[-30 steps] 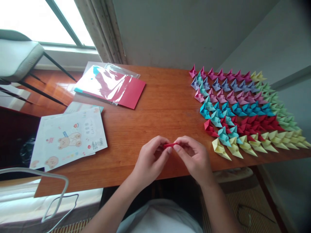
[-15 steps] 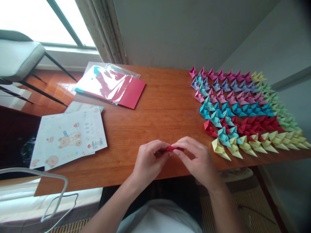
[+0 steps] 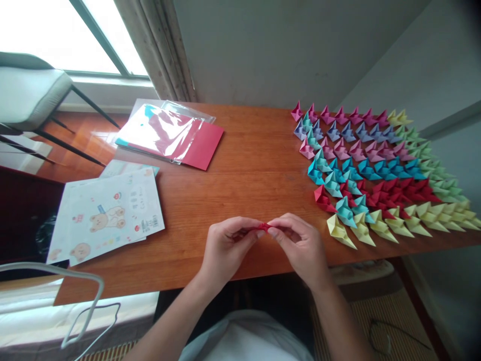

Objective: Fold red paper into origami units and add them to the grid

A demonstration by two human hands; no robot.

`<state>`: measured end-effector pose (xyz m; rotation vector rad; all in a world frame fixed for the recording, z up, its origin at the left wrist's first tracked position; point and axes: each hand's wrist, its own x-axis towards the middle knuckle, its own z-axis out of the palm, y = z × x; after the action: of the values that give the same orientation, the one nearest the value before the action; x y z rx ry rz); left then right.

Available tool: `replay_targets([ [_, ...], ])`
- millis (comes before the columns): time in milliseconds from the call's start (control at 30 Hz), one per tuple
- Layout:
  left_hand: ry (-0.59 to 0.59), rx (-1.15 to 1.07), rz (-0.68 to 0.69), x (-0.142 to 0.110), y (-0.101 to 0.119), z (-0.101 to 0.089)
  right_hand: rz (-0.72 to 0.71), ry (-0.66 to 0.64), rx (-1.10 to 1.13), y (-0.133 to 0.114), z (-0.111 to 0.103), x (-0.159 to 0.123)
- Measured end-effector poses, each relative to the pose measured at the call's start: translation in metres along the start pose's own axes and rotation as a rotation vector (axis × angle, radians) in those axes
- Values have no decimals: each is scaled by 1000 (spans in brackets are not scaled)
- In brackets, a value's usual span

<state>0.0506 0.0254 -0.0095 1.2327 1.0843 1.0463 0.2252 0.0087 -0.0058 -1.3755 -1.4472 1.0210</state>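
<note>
A small folded red paper [image 3: 264, 227] is pinched between both hands above the table's near edge. My left hand [image 3: 227, 248] grips its left end between thumb and fingers. From the other side, my right hand [image 3: 300, 246] holds the right end in a similar pinch. Fingertips cover most of the paper, so its exact shape is hidden. Right of my hands stand rows of folded paper boats in several colours; a pale yellow paper boat [image 3: 340, 230] and a red paper boat [image 3: 323, 198] are the nearest.
A plastic sleeve of coloured paper [image 3: 203, 145] lies at the back left of the wooden table [image 3: 240, 185]. Closer in are sheets with a bear print [image 3: 112, 210]. A white cable or tube [image 3: 99, 291] curves at the lower left. A chair [image 3: 41, 95] stands beyond the table.
The red paper shows less of its width between my fingers. My right fingers have shifted on it, and both hands stay in nearly the same place.
</note>
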Motion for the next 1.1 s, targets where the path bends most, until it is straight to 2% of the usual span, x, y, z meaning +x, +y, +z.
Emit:
replay_targets([
  [133,-50,95,104,2,-2,-2,-62,-51,-108,-3,-5,-2],
  [233,-76,158,112,2,-3,-2,-119,-57,-209,-6,-5,-2],
  [367,-100,261,154,2,0,-1,-145,-41,-235,-7,-6,-2],
  [900,-35,459,332,2,4,5,-351,-25,-456,-5,-11,-3],
  [1100,-35,485,355,2,2,6,-371,-60,-529,-6,-11,-2],
])
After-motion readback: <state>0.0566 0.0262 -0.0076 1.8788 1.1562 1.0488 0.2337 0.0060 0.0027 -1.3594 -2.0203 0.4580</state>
